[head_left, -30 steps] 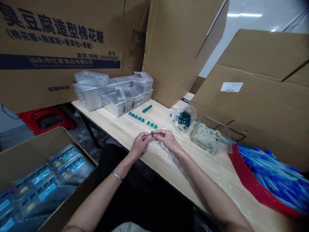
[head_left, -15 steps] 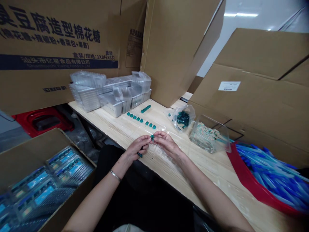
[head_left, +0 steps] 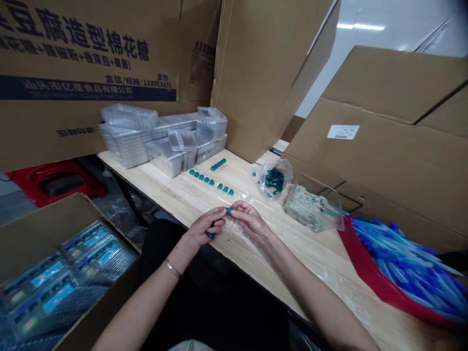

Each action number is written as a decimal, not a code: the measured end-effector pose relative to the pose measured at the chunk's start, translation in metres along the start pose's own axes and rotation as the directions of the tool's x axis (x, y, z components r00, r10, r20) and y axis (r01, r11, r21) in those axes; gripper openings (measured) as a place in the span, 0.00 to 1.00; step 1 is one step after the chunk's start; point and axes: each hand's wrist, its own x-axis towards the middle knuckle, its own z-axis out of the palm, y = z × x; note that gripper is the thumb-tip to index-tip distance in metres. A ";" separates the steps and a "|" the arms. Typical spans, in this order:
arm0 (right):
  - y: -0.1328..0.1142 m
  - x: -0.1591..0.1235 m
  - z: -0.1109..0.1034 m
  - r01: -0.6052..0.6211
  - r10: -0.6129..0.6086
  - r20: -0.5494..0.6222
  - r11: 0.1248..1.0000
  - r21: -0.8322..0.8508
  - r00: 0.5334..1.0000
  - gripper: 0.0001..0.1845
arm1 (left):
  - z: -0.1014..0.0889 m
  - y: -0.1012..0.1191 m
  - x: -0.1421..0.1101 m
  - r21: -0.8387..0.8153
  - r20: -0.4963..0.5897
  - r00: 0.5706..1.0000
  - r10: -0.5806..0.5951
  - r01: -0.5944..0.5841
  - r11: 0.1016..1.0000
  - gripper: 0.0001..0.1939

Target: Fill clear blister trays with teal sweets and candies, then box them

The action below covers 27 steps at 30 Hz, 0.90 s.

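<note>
Between the fingertips of both my hands is a small dark green piece (head_left: 228,210), pinched from either side above the table's front edge. My left hand (head_left: 206,225) also has another dark green piece (head_left: 211,235) tucked under its curled fingers. My right hand (head_left: 252,220) is closed in a pinch, its forearm reaching in from the right. Just beyond the hands, several green pieces (head_left: 201,177) lie in a row on the wooden table (head_left: 175,197), with a shorter row of green pieces (head_left: 218,164) behind. What kind of pieces they are I cannot make out.
Stacked clear plastic trays (head_left: 127,141) stand at the back left. A plastic bag of green pieces (head_left: 275,179) and a clear tub of pale bits (head_left: 310,204) are right of the hands. A red container (head_left: 369,268) holds blue pointed items. A carton of packaged goods (head_left: 91,204) sits lower left.
The view has shifted slightly, so most things sit a little further left. Both hands keep pinching the small green piece, with hardly any movement.
</note>
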 end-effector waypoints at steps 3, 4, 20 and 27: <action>0.001 -0.002 -0.001 0.014 -0.014 -0.061 1.000 0.003 0.998 0.14 | 0.000 -0.004 0.001 0.070 -0.039 0.998 0.055 -0.052 0.996 0.13; 0.001 -0.002 -0.002 0.013 -0.013 -0.075 1.000 0.000 0.997 0.14 | 0.001 -0.006 0.001 0.081 -0.044 0.997 0.071 -0.067 0.994 0.13; -0.022 0.013 -0.027 0.360 -0.344 0.206 0.477 -0.802 0.916 0.12 | 0.004 -0.015 0.034 0.168 -0.163 0.973 0.165 -0.138 0.976 0.16; -0.037 0.025 -0.030 0.373 -0.343 0.230 0.445 -0.814 0.911 0.10 | 0.009 -0.005 0.032 0.115 -0.179 0.967 0.179 -0.160 0.980 0.14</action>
